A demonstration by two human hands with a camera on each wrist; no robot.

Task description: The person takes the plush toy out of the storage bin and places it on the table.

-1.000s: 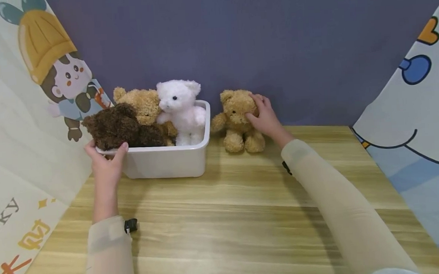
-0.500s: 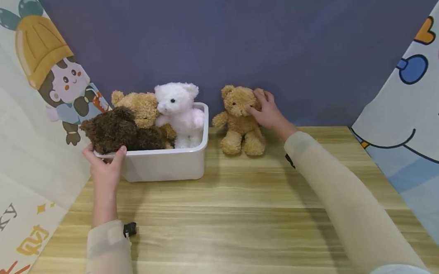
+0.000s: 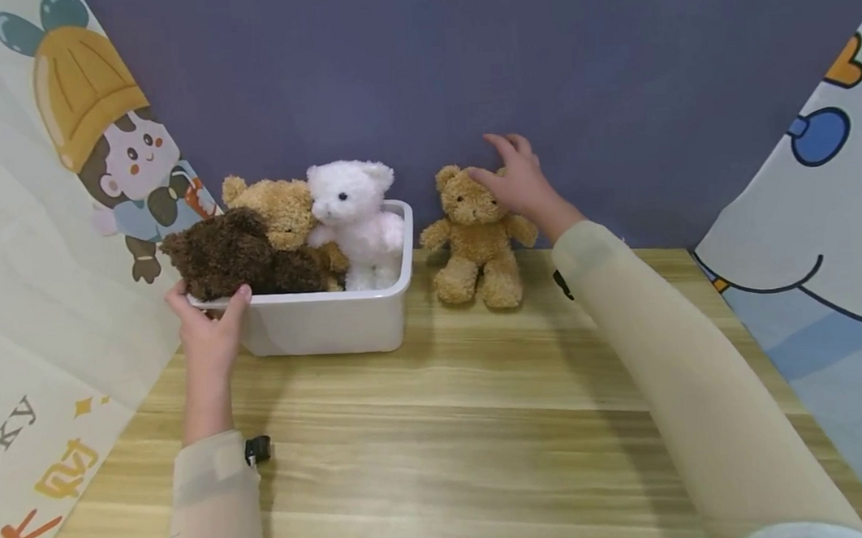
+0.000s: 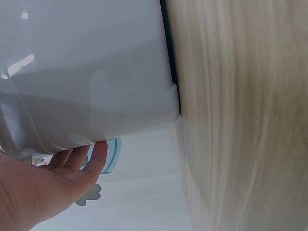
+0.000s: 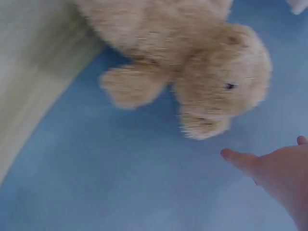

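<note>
My left hand (image 3: 210, 325) grips the white plastic bin (image 3: 331, 323) at its front left corner, thumb at the rim. In the left wrist view its fingertips (image 4: 99, 149) lie against the outer side wall. Inside the bin are a dark brown teddy bear (image 3: 229, 255) lying tilted, a tan teddy bear (image 3: 281, 208) behind it and a white teddy bear (image 3: 350, 196) upright at the right. Another tan teddy bear (image 3: 476, 238) sits right of the bin, facing forward. My right hand (image 3: 525, 184) hovers by its head with fingers spread, apart from the bear in the right wrist view.
The bin and the lone bear stand at the back of a wood-grain table (image 3: 440, 447), near a dark blue-grey wall (image 3: 613, 113). Cartoon-printed sheets (image 3: 113, 342) flank the table on both sides.
My right hand has let go of the lone tan bear's head and risen from it. That bear now sits more upright, both arms showing. My left hand has stayed on the bin.
</note>
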